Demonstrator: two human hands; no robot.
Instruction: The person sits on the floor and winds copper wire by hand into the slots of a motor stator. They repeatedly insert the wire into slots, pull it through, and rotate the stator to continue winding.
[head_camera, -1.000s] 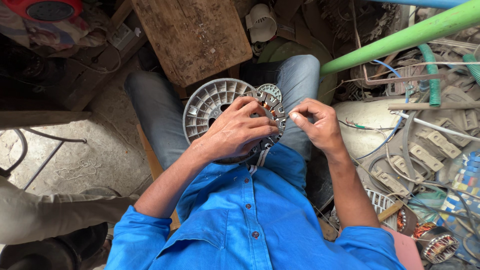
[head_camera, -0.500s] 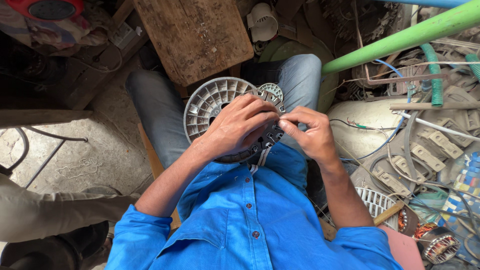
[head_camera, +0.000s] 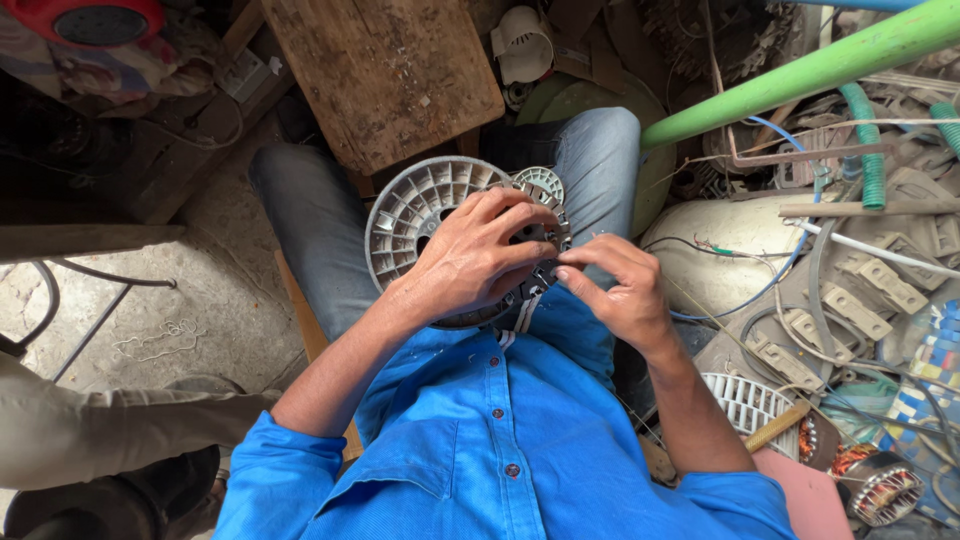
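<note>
Ribbed grey disc (head_camera: 420, 215) on the lap — left hand (head_camera: 470, 262) grasping its edge, right hand (head_camera: 615, 290) fingers pinched beside it.

A cluttered repair workshop: a scarred wooden bench (head_camera: 385, 75), tangled wires (head_camera: 760, 290), and copper-wound motor parts (head_camera: 885, 495) lie around.

Round grey ribbed plastic disc (head_camera: 420, 215): matt, moulded, looking dusty. Worn brown wooden board (head_camera: 385, 75): rough, scratched, showing pale flecks. Bright green pipe (head_camera: 800, 72): smooth plastic, catching a slight sheen. Blue cotton-like shirt (head_camera: 490, 440): soft matt cloth. Faded blue denim jeans (head_camera: 320, 240): coarse weave, looking worn.
</note>
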